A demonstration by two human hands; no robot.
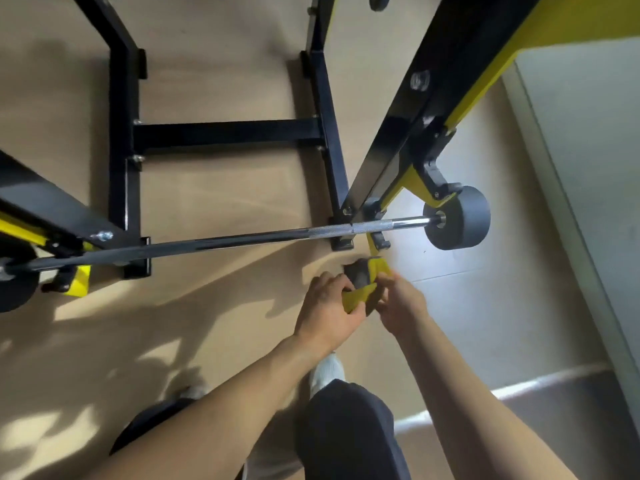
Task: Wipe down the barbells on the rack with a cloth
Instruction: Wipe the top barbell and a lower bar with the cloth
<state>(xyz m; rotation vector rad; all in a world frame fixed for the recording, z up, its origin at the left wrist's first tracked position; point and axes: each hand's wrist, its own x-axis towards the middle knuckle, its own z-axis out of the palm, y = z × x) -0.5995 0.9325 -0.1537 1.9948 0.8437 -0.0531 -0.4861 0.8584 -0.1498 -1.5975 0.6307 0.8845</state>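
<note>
Head view: both hands hold a yellow-and-grey cloth [362, 284] just below the barbell [242, 239] resting low on the black-and-yellow rack [408, 140]. Left hand [329, 306] and right hand [398, 303] pinch its folds with curled fingers. Soft and light, the cloth probably bunches easily; wrapping it round the knurled chrome shaft looks best.

One barbell [242, 239], lying across beyond both hands; two weight plates: one [459, 221] up and right of the right hand, one [15, 289] far left of the left hand. One cloth [362, 284]. Two hands: left [329, 311], right [401, 303]. One rack [221, 133].
</note>
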